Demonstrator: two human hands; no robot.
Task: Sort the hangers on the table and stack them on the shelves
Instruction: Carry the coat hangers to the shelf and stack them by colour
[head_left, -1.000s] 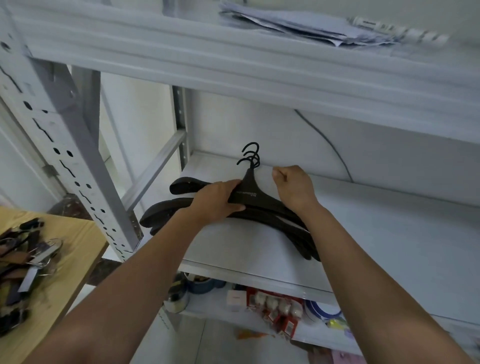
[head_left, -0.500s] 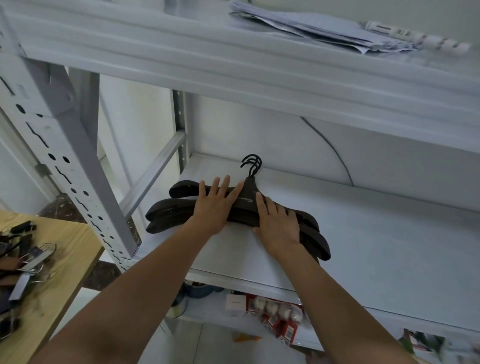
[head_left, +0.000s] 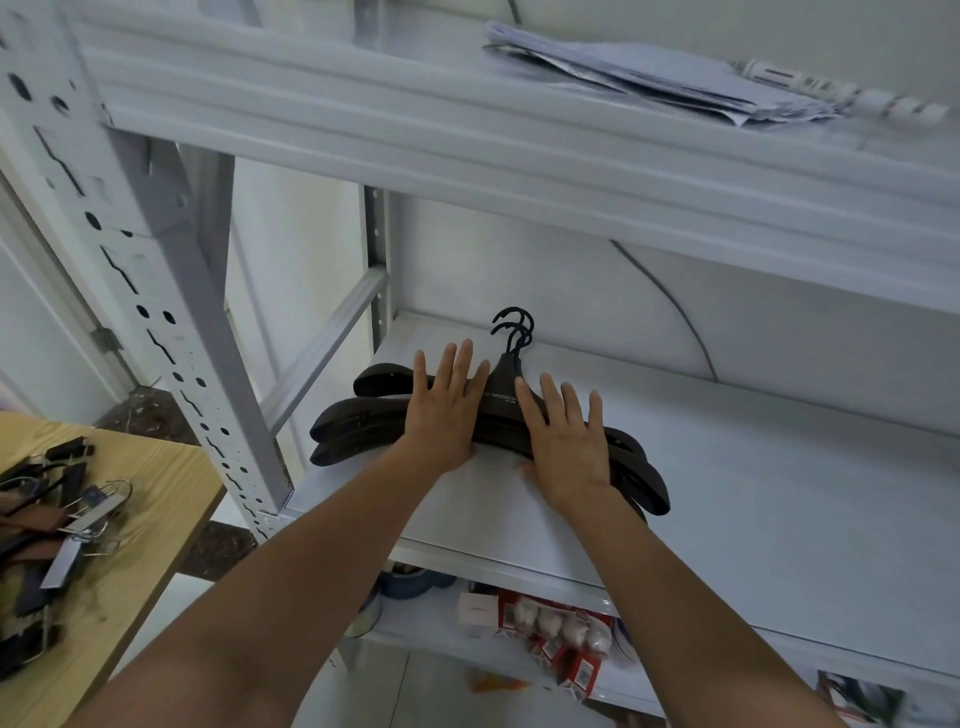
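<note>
On the middle shelf (head_left: 727, 493) lies the stack of dark hangers (head_left: 363, 421), hooks pointing to the back wall. I've got my left hand (head_left: 441, 415) and right hand (head_left: 569, 447) flat on top, fingers (head_left: 550, 395) spread and gripping nothing (pressing to square the pile, I'd judge). More hangers (head_left: 57, 525) wait on the tabletop (head_left: 156, 519) well to the left
</note>
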